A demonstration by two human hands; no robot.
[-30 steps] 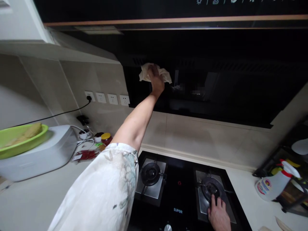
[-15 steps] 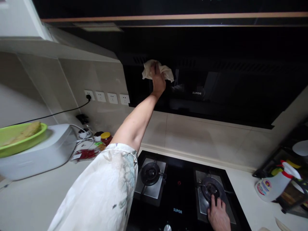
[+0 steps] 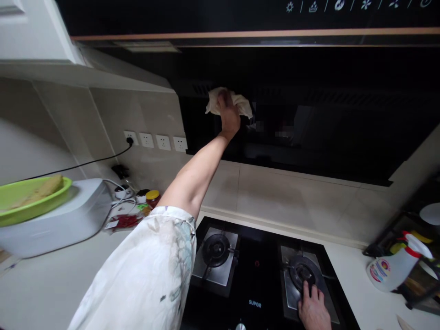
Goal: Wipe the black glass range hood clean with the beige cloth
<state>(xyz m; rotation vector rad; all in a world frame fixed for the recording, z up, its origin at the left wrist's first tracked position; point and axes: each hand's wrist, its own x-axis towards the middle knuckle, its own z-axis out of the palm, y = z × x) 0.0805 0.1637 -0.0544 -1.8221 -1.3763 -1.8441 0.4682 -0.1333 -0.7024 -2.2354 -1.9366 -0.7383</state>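
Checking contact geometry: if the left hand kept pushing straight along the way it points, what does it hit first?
The left hand points up and away, gripping a cloth. Straight on, the cloth is already between it and the dark glossy hood panel, so it would likely meet the panel through the cloth. Depth is unclear, but they appear to touch.

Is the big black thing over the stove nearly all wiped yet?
Hard to tell what is done: the range hood glass looks equally dark and glossy everywhere. In hand: the left hand presses a crumpled white cloth against its upper left part, while the right hand rests on the right burner. The wide stretch to the right of the cloth seems still to go.
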